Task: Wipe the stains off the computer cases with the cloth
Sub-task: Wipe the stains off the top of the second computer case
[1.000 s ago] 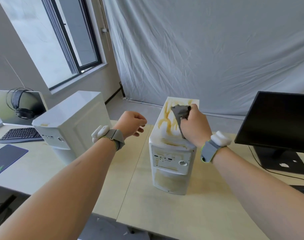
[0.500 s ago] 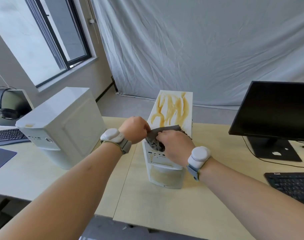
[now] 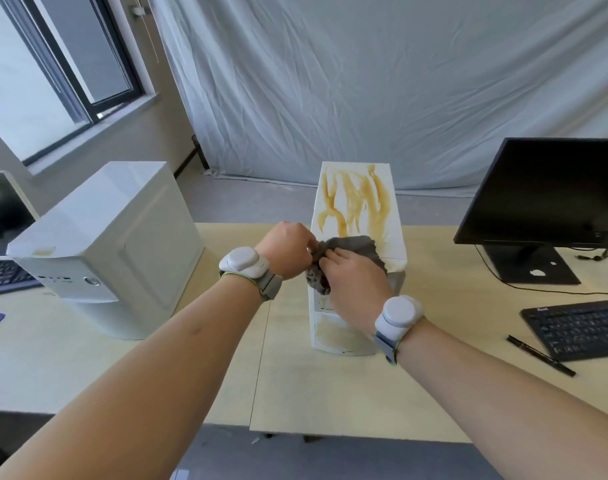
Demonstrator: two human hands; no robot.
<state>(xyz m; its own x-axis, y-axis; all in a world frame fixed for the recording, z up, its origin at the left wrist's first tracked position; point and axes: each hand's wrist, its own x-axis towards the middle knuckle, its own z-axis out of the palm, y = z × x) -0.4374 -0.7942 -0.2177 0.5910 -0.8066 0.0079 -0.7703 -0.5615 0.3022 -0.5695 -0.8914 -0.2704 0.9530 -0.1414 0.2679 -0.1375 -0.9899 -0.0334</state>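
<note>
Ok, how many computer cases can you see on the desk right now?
2. The stained case stands at centre under both hands; the second case sits to its left near the window. Others may lie outside the frame.

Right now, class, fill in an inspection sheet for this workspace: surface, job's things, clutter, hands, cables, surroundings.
Surface: pale wooden desk.
Job's things: stained case, brown streaks on its top; grey cloth at its front edge; second case.
Clutter: pen, keyboard, monitor.
Hands: left hand and right hand both grip the cloth.
Cables: black cable behind monitor stand.
Surroundings: white backdrop, window.
</note>
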